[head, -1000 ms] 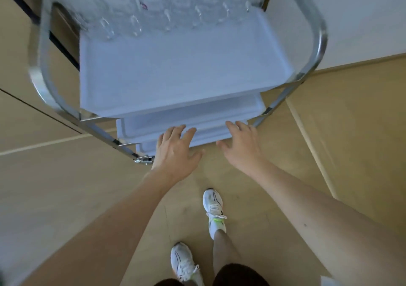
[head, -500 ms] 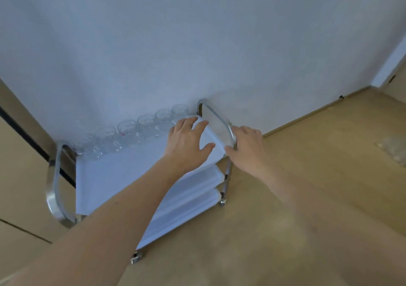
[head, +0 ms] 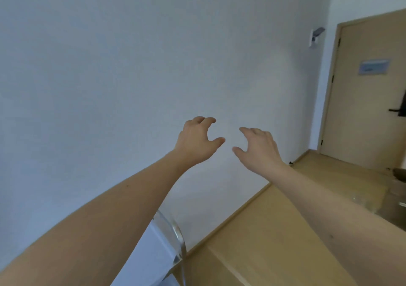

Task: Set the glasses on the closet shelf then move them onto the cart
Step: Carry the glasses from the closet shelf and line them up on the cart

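Near the bottom edge, just the white top shelf and chrome handle of the cart (head: 173,237) are showing under your left forearm, no glasses visible, while your left hand (head: 195,143) and right hand (head: 259,149) are hovering empty before the wall (head: 109,66), fingers loosely curled.

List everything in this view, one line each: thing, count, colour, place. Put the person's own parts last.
wall: one, white, fills left and centre
floor: one, light wood, lower right
door: one, tan, far right, dark handle
sign: one, bluish, on the door
wall fixture: one, grey-white, upper right on wall
cart: one, white shelf with chrome rail, bottom centre, only a corner showing
left hand: one, empty, fingers loosely curled, raised mid-frame
right hand: one, empty, fingers relaxed, beside the left
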`<move>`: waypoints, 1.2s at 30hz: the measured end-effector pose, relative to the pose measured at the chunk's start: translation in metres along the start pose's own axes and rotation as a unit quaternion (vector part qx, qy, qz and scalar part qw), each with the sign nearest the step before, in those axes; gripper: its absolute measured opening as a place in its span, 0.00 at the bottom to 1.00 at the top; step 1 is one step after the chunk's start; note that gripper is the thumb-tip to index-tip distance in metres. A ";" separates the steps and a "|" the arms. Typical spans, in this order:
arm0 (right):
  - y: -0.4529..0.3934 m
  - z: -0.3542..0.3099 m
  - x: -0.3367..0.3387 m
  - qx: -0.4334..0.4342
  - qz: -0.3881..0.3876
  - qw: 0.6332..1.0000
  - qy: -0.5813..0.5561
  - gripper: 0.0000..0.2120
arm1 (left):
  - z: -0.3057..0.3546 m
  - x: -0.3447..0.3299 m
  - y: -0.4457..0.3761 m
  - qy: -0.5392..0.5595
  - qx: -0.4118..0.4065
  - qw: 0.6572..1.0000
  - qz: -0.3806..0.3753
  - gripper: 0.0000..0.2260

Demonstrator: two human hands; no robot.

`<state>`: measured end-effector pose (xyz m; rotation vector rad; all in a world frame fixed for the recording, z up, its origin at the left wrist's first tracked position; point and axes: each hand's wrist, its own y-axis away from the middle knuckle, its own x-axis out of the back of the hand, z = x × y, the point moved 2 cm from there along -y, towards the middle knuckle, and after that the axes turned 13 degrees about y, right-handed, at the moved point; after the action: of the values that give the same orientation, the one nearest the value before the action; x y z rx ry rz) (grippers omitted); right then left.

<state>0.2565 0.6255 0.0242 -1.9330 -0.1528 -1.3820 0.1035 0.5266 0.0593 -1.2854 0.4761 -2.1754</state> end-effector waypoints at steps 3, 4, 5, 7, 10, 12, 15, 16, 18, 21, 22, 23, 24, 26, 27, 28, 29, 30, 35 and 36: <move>-0.024 0.048 0.025 -0.029 0.023 0.999 0.021 0.31 | 0.030 -0.026 -0.043 0.022 -0.020 1.000 -0.002 0.28; -0.031 0.065 0.033 -0.037 0.029 0.999 0.027 0.31 | 0.042 -0.037 -0.057 0.032 -0.029 0.999 -0.003 0.28; -0.037 0.079 0.038 -0.044 0.032 0.998 0.032 0.31 | 0.049 -0.047 -0.067 0.041 -0.035 0.999 -0.006 0.28; -0.046 0.108 0.049 -0.061 0.031 0.997 0.047 0.31 | 0.070 -0.071 -0.089 0.058 -0.052 0.997 -0.015 0.28; -0.056 0.144 0.060 -0.077 0.029 0.993 0.084 0.30 | 0.095 -0.103 -0.116 0.079 -0.077 0.994 -0.026 0.28; -0.063 0.167 0.065 -0.092 0.026 0.991 0.098 0.31 | 0.109 -0.124 -0.135 0.093 -0.090 0.991 -0.034 0.28; -0.071 0.195 0.064 -0.121 0.016 0.986 0.111 0.31 | 0.122 -0.151 -0.157 0.116 -0.102 0.987 -0.052 0.28; -0.074 0.203 0.063 -0.131 0.015 0.984 0.116 0.31 | 0.125 -0.161 -0.165 0.123 -0.109 0.985 -0.059 0.28; -0.079 0.218 0.059 -0.148 0.013 0.981 0.123 0.31 | 0.130 -0.179 -0.177 0.133 -0.122 0.981 -0.074 0.28; -0.089 0.237 0.052 -0.183 0.018 0.972 0.147 0.31 | 0.135 -0.209 -0.199 0.148 -0.148 0.972 -0.106 0.29; -0.092 0.243 0.051 -0.196 0.018 0.968 0.156 0.31 | 0.136 -0.218 -0.207 0.154 -0.158 0.969 -0.115 0.29; -0.094 0.249 0.049 -0.207 0.020 0.964 0.164 0.30 | 0.139 -0.226 -0.213 0.162 -0.166 0.965 -0.124 0.29; -0.099 0.256 0.046 -0.220 0.023 0.960 0.174 0.29 | 0.140 -0.235 -0.222 0.172 -0.177 0.960 -0.134 0.29; -0.110 0.267 0.042 -0.246 0.030 0.950 0.189 0.30 | 0.142 -0.253 -0.240 0.186 -0.200 0.949 -0.157 0.30; -0.116 0.272 0.041 -0.258 0.032 0.946 0.194 0.31 | 0.142 -0.261 -0.248 0.192 -0.211 0.944 -0.167 0.30; -0.121 0.276 0.040 -0.269 0.035 0.942 0.196 0.32 | 0.143 -0.268 -0.256 0.200 -0.218 0.939 -0.177 0.30; -0.128 0.280 0.037 -0.281 0.034 0.938 0.199 0.32 | 0.142 -0.276 -0.266 0.210 -0.226 0.933 -0.186 0.30; -0.135 0.284 0.034 -0.291 0.034 0.935 0.202 0.32 | 0.140 -0.283 -0.276 0.214 -0.231 0.929 -0.193 0.30; -0.165 0.298 0.014 -0.334 0.022 0.916 0.222 0.26 | 0.127 -0.314 -0.315 0.230 -0.256 0.913 -0.218 0.30; -0.169 0.301 0.009 -0.342 0.020 0.913 0.223 0.25 | 0.123 -0.320 -0.322 0.237 -0.261 0.909 -0.223 0.30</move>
<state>0.4085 0.9317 0.0727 -2.0501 0.6722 -1.9836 0.2416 0.9758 0.0811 -1.1917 1.1137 -2.9002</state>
